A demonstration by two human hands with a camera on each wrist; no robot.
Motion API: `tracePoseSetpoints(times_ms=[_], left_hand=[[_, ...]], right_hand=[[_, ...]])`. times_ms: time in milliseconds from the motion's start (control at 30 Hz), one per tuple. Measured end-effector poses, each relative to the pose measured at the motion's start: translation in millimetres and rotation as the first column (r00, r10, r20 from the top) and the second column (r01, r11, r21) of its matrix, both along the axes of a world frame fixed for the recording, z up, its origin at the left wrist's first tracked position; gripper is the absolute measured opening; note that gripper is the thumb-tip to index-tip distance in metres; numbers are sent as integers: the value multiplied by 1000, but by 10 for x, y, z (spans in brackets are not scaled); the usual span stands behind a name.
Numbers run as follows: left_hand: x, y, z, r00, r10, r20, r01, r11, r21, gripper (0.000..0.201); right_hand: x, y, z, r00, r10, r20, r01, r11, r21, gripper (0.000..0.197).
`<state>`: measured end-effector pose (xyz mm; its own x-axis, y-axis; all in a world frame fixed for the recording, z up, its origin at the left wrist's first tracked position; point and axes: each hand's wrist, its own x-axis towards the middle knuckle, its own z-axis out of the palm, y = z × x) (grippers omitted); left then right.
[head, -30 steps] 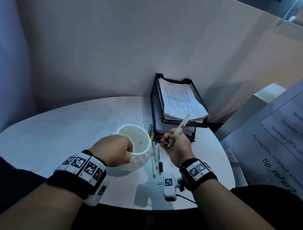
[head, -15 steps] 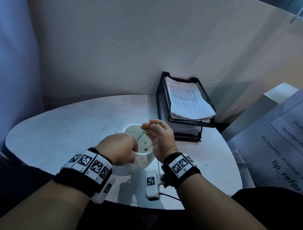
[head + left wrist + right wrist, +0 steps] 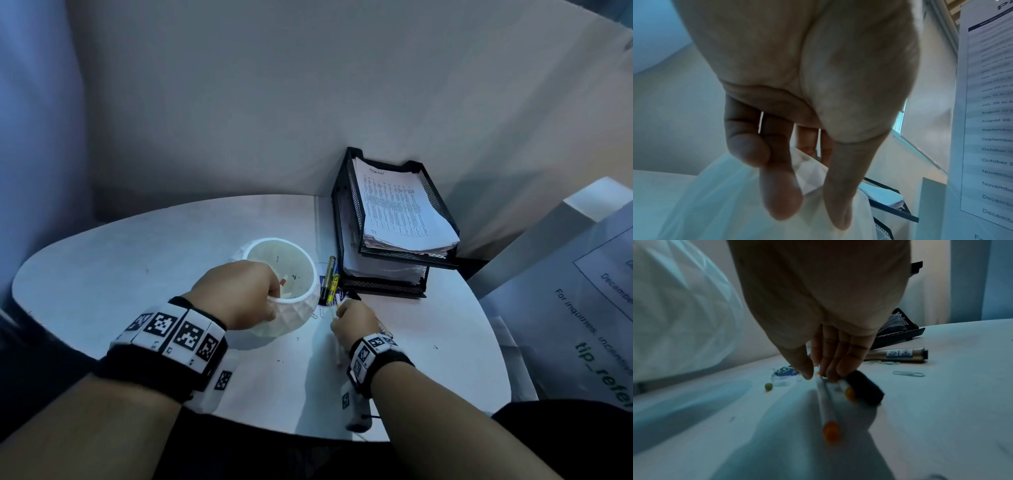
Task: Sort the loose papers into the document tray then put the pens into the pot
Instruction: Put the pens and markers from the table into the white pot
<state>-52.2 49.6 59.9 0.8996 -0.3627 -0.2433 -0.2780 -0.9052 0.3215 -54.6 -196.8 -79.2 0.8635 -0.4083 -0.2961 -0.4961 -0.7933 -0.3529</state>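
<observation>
White pen (image 3: 825, 404) with orange cap lay flat on table (image 3: 137, 274), long axis running from right hand (image 3: 356, 323) back toward the body, cap end nearest the wrist. Right grip closed on far end of pen, thumb against fingertips (image 3: 830, 374), just right of pot (image 3: 291, 308). Left hand (image 3: 239, 294) clamped on pot's near rim, so pot lay left of and beyond the pinch.

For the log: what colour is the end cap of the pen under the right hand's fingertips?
Orange, on a white pen; clearest in the right wrist view.
</observation>
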Motion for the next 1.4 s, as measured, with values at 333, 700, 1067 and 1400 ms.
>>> tracePoseSetpoints(times_ms=[333,700,1067,1400], left_hand=[[79,53,-29,999,19,-29,-19,1000,-14,17],[91,45,-58,999,26,-35,-26,1000,-9,15],[90,69,-46,998,30,-53,-30,1000,10,19],[24,27,-40,998,0,-58,2,999,47,16]], right_hand=[[74,22,-45,980,-181,82,171,978,119,11],[106,-109,-49,985,-145,-88,147,989,20,12],[176,-187,26,896,-426,127,317,812,490,21],[512,450,1039,807,-589,49,-34,37,999,9]])
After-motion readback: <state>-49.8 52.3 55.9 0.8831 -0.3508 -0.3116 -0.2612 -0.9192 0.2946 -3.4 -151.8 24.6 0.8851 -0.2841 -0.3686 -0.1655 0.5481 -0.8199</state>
